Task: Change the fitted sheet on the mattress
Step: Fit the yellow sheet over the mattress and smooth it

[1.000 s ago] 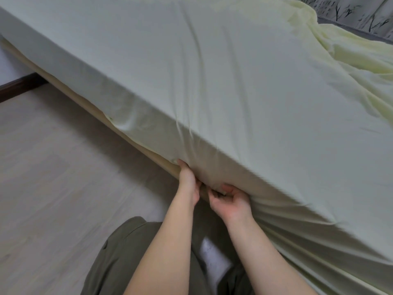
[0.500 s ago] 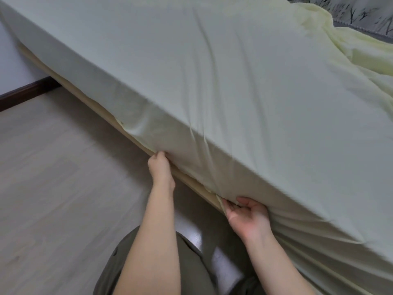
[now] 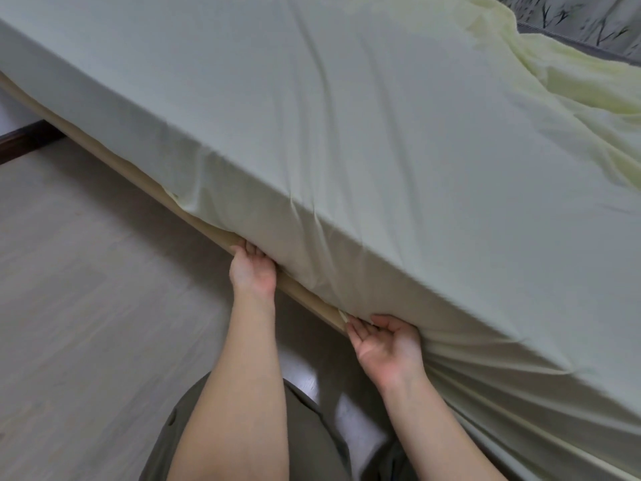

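A pale yellow-green fitted sheet covers the top and near side of the mattress and lies bunched at the far right. Its hem runs along the tan lower edge under the mattress. My left hand is at that hem, fingers curled under the sheet's edge with the tips hidden. My right hand sits further right, palm up, with fingers and thumb curled round the gathered hem. Wrinkles fan out from both hands.
A pale wood floor lies to the left, with a dark skirting board at the wall. My knee in olive trousers is below the hands. A grey patterned headboard or wall stands beyond the far right corner.
My hands were close together a second ago. The left hand has slid left along the lower edge, and the right hand has stayed on the hem. The view has shifted slightly.
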`<state>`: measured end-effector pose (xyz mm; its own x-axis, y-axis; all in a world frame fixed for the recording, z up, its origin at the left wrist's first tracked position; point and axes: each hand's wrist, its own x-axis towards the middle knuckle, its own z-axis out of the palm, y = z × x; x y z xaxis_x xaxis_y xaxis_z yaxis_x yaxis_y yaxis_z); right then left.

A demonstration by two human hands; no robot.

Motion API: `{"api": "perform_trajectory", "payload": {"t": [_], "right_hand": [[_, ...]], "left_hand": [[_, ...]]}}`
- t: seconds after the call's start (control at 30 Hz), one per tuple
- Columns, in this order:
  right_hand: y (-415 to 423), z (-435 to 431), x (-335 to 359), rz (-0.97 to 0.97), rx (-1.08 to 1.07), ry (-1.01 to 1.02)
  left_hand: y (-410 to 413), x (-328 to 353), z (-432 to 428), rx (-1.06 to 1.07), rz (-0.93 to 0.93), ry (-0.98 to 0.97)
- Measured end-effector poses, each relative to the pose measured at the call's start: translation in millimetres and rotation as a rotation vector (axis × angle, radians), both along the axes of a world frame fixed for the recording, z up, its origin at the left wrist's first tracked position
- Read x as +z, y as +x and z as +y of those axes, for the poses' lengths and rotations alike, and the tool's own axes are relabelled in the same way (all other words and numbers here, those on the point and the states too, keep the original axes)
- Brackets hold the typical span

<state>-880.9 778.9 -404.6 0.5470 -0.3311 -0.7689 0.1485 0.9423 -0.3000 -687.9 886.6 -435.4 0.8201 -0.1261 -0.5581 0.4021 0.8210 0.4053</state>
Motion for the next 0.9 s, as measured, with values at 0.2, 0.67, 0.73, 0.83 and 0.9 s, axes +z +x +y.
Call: {"api": "perform_trajectory", "payload": {"t": [0.2, 0.67, 0.73, 0.83, 0.9], "right_hand": [[-3, -3, 0, -0.031, 0.107, -0.032], [-10, -8, -11, -0.073, 0.191, -0.059], [-11, -6, -13, -0.062, 0.180, -0.079], [-11, -6, -16, -0.063, 0.166, -0.102], [-12, -5, -18, -0.066, 0.174, -0.122]], "left_hand": [[-5, 20, 1, -0.144, 0.016, 0.194], [54, 3, 29, -0.072, -0.098, 0.050], [55, -1, 33, -0.053, -0.110, -0.027], [50, 4, 32, -0.025, -0.105, -0.074], [38, 16, 25, 0.021, -0.073, -0.016]]}}
